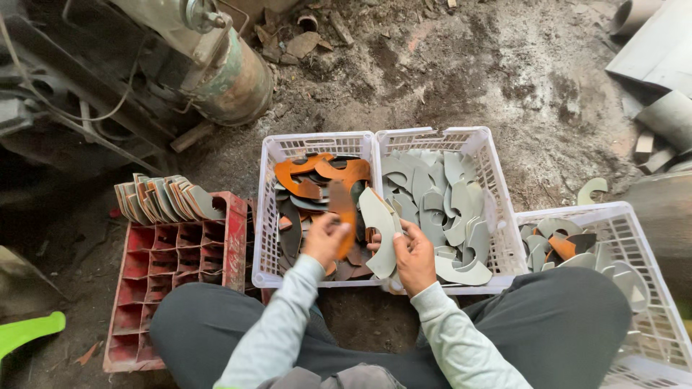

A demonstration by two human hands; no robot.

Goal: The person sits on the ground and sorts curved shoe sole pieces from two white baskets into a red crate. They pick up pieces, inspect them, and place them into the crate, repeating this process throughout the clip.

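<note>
The left hand [324, 238] is clamped on a rusty orange blade [344, 216] held upright over the left basket [268, 216], and the right hand [414, 256] is closed on a grey curved blade [380, 230] right at the shared rims of that basket and the middle basket [497, 209]. The two baskets touch side to side, a third basket [634, 245] sits just beside them to the right, and the knees hem in the near edge. A red crate [173, 274] with stacked blades [166, 200] lies left; bare dirt floor [504, 79] opens on the far side.
</note>
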